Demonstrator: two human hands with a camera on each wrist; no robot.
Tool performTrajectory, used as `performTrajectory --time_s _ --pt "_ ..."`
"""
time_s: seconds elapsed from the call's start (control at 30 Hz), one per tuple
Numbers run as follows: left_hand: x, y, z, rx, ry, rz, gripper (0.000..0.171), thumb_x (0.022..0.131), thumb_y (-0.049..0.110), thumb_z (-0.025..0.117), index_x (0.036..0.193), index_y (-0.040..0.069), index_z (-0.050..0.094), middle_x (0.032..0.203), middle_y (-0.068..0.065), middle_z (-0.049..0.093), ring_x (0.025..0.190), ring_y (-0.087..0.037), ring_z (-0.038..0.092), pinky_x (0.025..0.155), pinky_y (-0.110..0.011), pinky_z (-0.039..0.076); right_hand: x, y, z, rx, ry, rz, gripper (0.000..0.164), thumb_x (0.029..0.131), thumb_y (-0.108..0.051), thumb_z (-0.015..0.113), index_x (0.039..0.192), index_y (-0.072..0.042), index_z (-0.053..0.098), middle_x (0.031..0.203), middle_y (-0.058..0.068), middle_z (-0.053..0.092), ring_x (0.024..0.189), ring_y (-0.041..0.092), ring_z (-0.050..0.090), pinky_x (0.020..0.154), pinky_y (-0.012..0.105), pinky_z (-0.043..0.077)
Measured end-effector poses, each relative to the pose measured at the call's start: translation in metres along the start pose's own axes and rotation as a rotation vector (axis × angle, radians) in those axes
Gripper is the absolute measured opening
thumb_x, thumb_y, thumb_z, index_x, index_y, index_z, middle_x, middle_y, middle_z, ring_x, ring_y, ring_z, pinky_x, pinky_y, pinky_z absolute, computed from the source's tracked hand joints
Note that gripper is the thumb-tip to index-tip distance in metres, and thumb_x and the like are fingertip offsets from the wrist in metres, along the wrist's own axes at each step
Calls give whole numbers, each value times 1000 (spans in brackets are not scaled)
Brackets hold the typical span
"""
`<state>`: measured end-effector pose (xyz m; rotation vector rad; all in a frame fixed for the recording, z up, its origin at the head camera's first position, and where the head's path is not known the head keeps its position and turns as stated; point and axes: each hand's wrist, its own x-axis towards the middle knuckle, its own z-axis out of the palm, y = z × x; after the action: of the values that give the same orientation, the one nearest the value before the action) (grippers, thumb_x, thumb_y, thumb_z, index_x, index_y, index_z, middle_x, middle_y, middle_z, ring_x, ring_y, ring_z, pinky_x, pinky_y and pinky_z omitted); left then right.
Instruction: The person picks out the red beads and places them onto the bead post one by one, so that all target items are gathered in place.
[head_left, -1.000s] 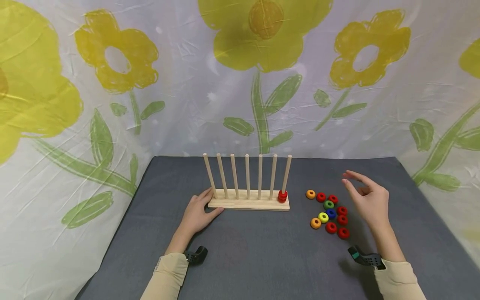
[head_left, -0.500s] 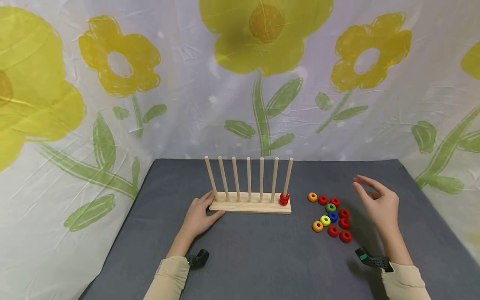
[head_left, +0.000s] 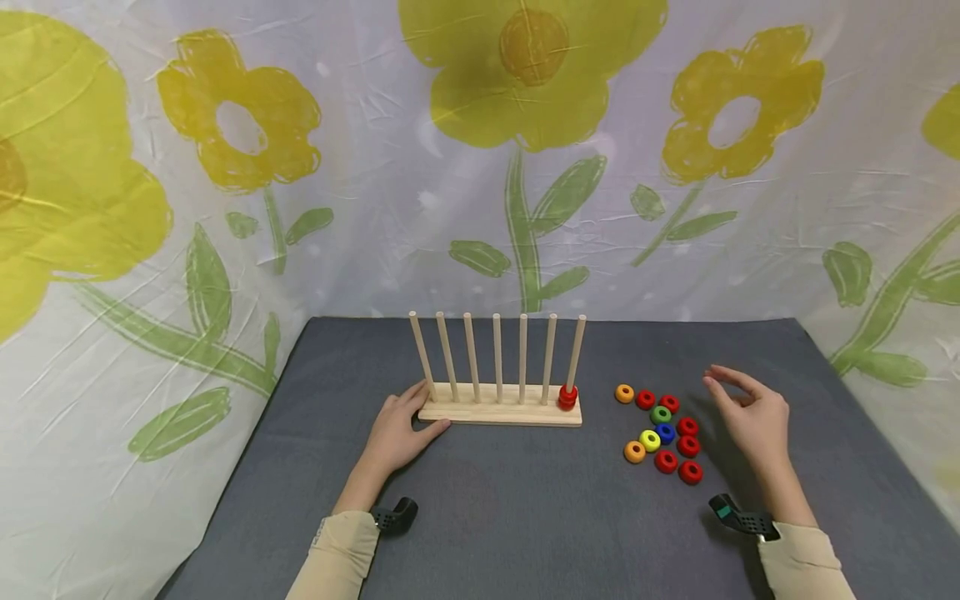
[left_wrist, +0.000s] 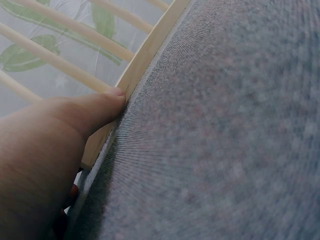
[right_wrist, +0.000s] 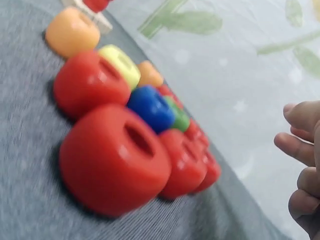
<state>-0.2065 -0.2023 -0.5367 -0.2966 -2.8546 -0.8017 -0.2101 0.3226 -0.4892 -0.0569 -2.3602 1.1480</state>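
A wooden peg rack (head_left: 480, 412) with several upright pegs stands mid-table. Two red beads (head_left: 567, 398) are stacked on its rightmost peg. My left hand (head_left: 393, 432) holds the rack's left end, the thumb along the front edge and the other fingers round the end; in the left wrist view the thumb (left_wrist: 102, 107) lies against the base's edge. My right hand (head_left: 756, 425) hovers just right of a group of loose beads, fingers loosely bent and nothing between them. That group has several red beads (head_left: 687, 446), a blue bead (head_left: 665, 433), a green bead (head_left: 661, 415) and a yellow bead (head_left: 649, 441).
Two orange beads (head_left: 634, 452) lie on the left side of the group, one at the back and one nearer the front. A dark grey cloth (head_left: 487, 517) covers the table. Behind it hangs a pale curtain (head_left: 360, 250) printed with yellow flowers.
My right hand moves a little further right of the beads, then dips slightly. The view tips a little upward between the first two frames. My left hand stays on the rack.
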Motion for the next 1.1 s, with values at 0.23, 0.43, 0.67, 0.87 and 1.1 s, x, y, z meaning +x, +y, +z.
performTrajectory --time_s 0.23,0.43,0.67,0.87,1.1 --pt "1 1 0 1 -4 2 83 92 54 72 155 8 43 157 -12 42 116 -34 50 93 -53 43 -3 13 5 -62 -9 -6 30 96 -26 75 117 -5 77 111 16 73 42 7 47 40 22 33" --pt "0 2 -1 -2 -2 9 83 92 52 73 155 8 43 157 -12 41 118 -36 49 95 -54 42 -6 22 9 -71 -27 6 33 96 -30 74 118 -5 76 111 15 73 43 8 47 42 21 33" --pt "-1 2 -1 -3 2 2 83 91 52 73 155 7 44 157 -12 41 118 -35 50 95 -53 43 -10 32 13 -71 -78 -4 33 96 -27 75 119 -4 75 112 15 73 38 9 38 40 24 29" --pt "-2 1 -1 -8 8 1 83 92 52 73 155 7 44 157 -12 42 117 -34 50 95 -53 43 -12 37 16 -64 -116 -37 31 95 -25 77 117 -5 75 109 15 73 39 8 34 39 26 28" --pt "-1 2 -1 -8 -5 -5 84 91 54 72 156 10 42 158 -11 40 116 -33 49 94 -52 43 -14 38 17 -84 -138 -83 30 93 -23 79 117 -5 76 105 14 74 39 4 26 39 27 24"
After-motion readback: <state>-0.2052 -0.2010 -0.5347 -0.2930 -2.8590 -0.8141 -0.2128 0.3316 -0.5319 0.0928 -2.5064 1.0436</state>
